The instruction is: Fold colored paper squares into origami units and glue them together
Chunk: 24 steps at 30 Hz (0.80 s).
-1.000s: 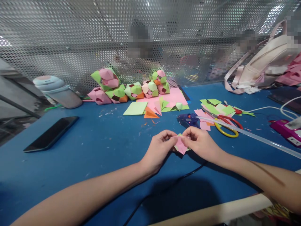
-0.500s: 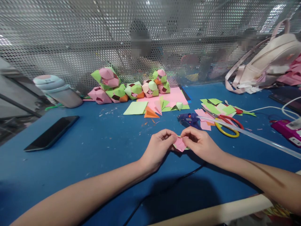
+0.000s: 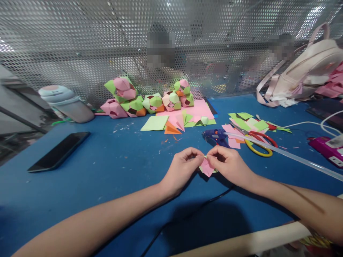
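Note:
A small folded paper piece [image 3: 207,167], pink with light green edges, is pinched between both hands just above the blue table. My left hand [image 3: 184,167] has its thumb and forefinger closed on the paper's left upper edge. On the right upper edge, the fingertips of my right hand [image 3: 229,164] are likewise closed. Fingers partly hide the paper's top. Just beyond the hands lies a blue glue gun [image 3: 215,135] with a long clear glue stick [image 3: 286,155]. Scissors [image 3: 261,142] with red and yellow handles rest beside it on paper scraps [image 3: 248,122].
Several folded paper balls [image 3: 152,102] are stacked along the perforated metal screen [image 3: 107,39]. Green paper squares [image 3: 154,122] lie before them. A phone [image 3: 60,151] and a tumbler [image 3: 68,103] are at left, a backpack [image 3: 311,71] and purple power strip [image 3: 327,148] at right. A black cord [image 3: 187,212] crosses the front.
The paper piece has shifted slightly right and toward me, and more of its pink face shows. My left fingertips have moved a little to the right.

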Each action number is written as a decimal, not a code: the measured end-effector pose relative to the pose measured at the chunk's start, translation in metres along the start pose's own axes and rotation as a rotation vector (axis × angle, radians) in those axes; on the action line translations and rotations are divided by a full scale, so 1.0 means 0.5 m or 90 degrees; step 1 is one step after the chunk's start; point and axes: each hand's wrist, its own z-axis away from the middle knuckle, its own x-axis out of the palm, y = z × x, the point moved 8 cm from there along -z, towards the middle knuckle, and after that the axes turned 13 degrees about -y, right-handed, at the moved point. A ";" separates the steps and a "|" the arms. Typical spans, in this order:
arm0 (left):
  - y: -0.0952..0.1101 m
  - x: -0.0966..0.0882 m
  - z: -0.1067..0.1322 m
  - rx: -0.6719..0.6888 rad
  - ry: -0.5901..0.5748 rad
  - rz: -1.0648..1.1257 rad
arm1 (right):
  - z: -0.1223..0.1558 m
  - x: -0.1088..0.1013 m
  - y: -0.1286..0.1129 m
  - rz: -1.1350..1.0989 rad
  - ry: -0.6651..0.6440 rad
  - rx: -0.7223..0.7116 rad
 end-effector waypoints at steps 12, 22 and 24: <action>0.016 -0.008 -0.001 0.004 0.016 -0.097 | 0.005 -0.002 -0.016 0.054 -0.013 -0.079; 0.008 -0.001 0.003 -0.001 0.018 -0.083 | 0.006 0.003 -0.013 0.107 0.021 -0.090; 0.005 0.006 0.002 -0.008 0.001 -0.078 | 0.008 0.006 -0.024 0.133 0.014 -0.126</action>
